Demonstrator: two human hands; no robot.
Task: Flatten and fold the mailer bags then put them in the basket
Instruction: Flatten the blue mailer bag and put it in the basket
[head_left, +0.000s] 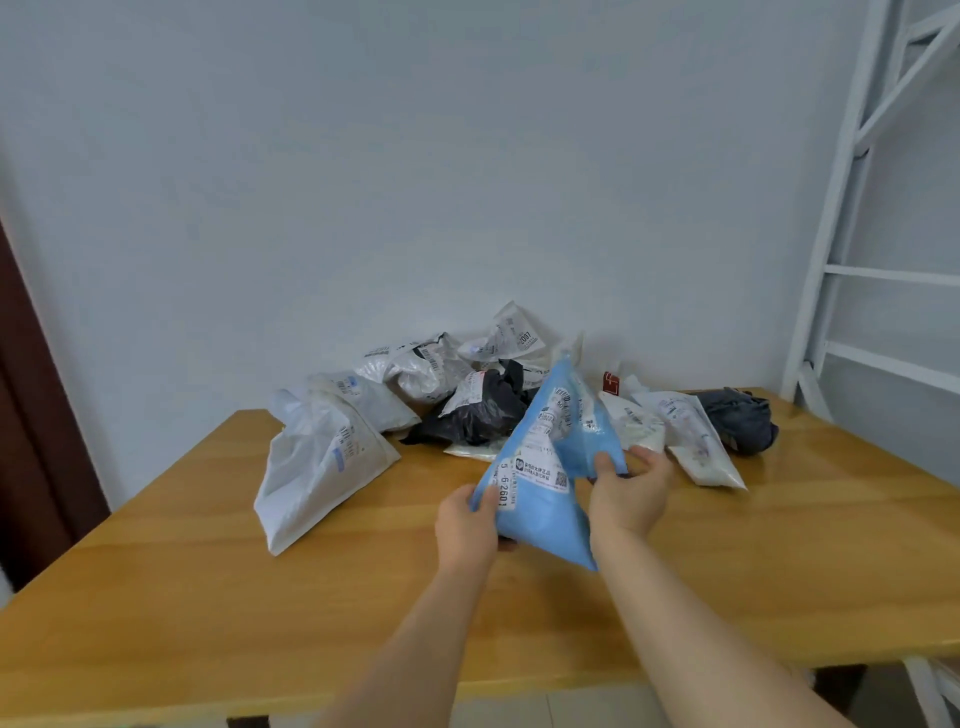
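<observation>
Two bare forearms reach in from the near edge, cut off below the elbows. The left hand pinches the near left corner of a blue mailer bag, thumb on top over a white shipping label, fingers curled beneath. The right hand grips the bag's right side, thumb pressed on the blue film, the other fingers hidden behind it. The bag is raised off the table in a tent shape, its peak pointing at the far wall, and its label print is too small to read.

Behind it lies the heap of other mailers. At the left a big white bag rests flat, its near corner hanging toward the camera. Further back sit grey-white crumpled bags, and in the middle a black bag with a label stuck on. At the right a long white bag slants toward the near edge, just beside a dark blue-grey bundle (whether bag or cloth cannot be told). A small red item peeks out behind, mostly covered.

The table is glossy yellow wood, standing against a plain pale wall. A dark brown door edge shows at the far left, and a white metal frame with rungs rises at the right, cut off by the picture's edge.
</observation>
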